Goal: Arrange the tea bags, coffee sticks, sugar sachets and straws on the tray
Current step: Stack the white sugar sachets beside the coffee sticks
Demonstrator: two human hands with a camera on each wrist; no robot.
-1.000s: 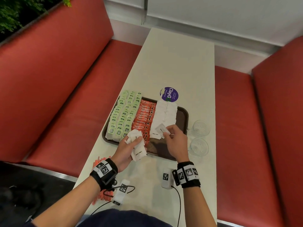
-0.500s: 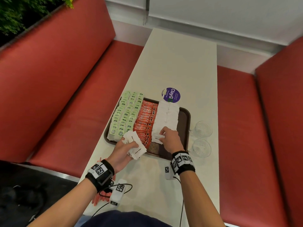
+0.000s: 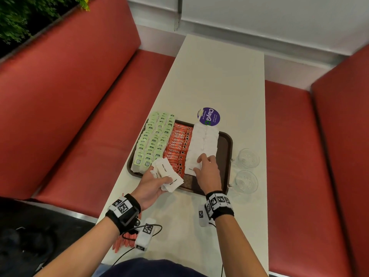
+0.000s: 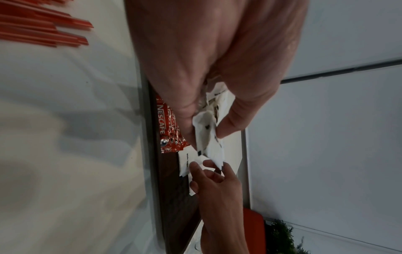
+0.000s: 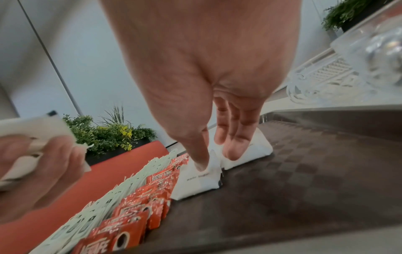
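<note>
Both forearms reached forward, each wrist wearing a black band. The left hand (image 3: 153, 183) was raised, palm turned inward, its fingers (image 4: 234, 118) and thumb curled in a pinch. The right hand (image 3: 206, 172) was lowered palm down, its straight fingers (image 5: 236, 146) pressing downward, thumb alongside.

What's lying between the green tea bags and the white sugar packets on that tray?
A row of red Nescafe coffee sticks fills the stretch between the green tea bags and the white sugar sachets on the tray, clearest in the head view.
</note>
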